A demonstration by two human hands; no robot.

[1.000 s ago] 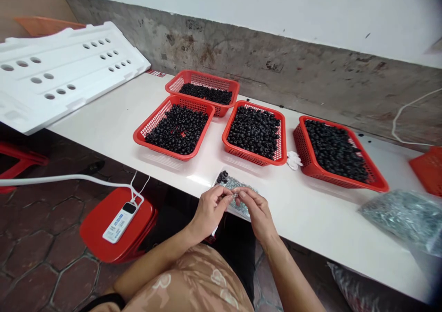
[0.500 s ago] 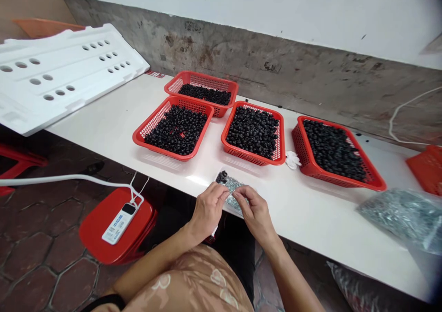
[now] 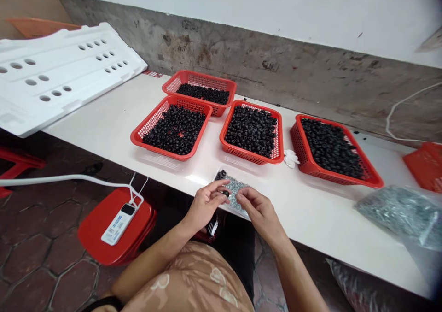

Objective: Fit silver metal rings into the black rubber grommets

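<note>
Between the thumb and fingers of my left hand (image 3: 206,205) is a small round black part (image 3: 225,193). My right hand (image 3: 258,209) is close by on the right, thumb and fingertips pinched together; what they hold, if anything, is too small to make out. Both hands are over a shallow clear tray (image 3: 247,185) at the table's front edge. Inside it lie many small silvery metal pieces (image 3: 235,190), with a few black parts (image 3: 220,174) in its far left corner.
Red baskets of black parts stand behind the tray, among them a middle basket (image 3: 280,139) and a right basket (image 3: 375,179). A bag of metal pieces (image 3: 400,215) lies right. White foam panel (image 3: 79,67) at left; below it, a red stool (image 3: 93,229) bears a power strip (image 3: 119,224).
My left hand has opened its fingers somewhat and turned, so the black part now shows. My right hand has drawn slightly away from it. The view has shifted slightly.
</note>
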